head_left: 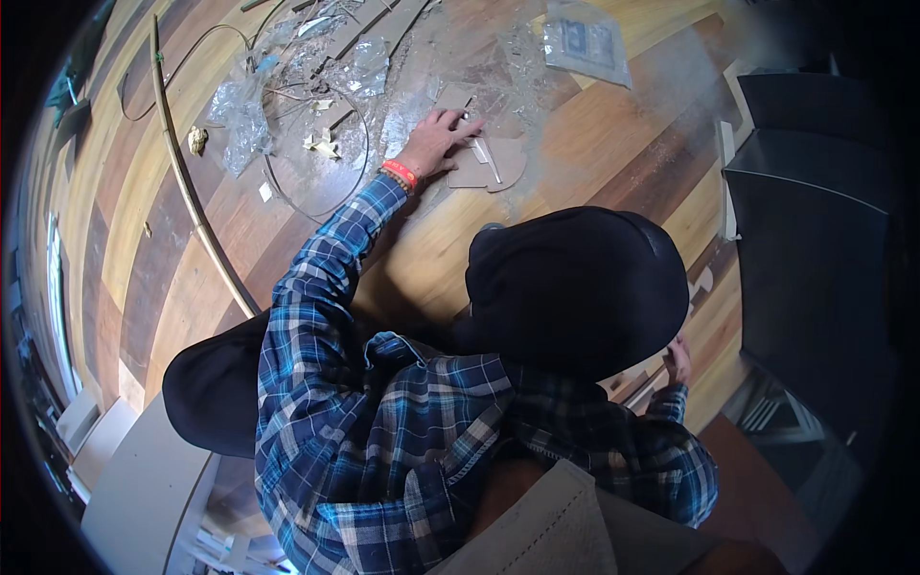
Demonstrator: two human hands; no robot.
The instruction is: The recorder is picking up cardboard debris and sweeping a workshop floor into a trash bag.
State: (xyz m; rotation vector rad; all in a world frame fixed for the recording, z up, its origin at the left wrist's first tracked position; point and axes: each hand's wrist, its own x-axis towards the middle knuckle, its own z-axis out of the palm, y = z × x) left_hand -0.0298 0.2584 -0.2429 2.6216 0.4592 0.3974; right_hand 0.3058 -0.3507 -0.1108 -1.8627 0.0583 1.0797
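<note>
My left hand (436, 144) reaches forward to the floor, its fingers spread over a piece of brown cardboard (503, 158). A thin white strip (489, 161) lies on the cardboard, close to my fingertips. A red wristband and a beaded bracelet sit on that wrist. Low at my right side, my right hand (678, 362) is partly hidden behind my dark-clad knee (580, 287). Its fingers are too covered to show whether they hold anything. Small pale pieces (704, 282) lie on the floor just ahead of it.
Clear plastic wrap (240, 120), dust and scraps litter the floor ahead. A long curved strip (182, 172) runs along the left. A flat clear plastic bag (586, 50) lies at the far side. Dark panelled furniture (815, 230) stands on the right, a pale panel (144, 479) at lower left.
</note>
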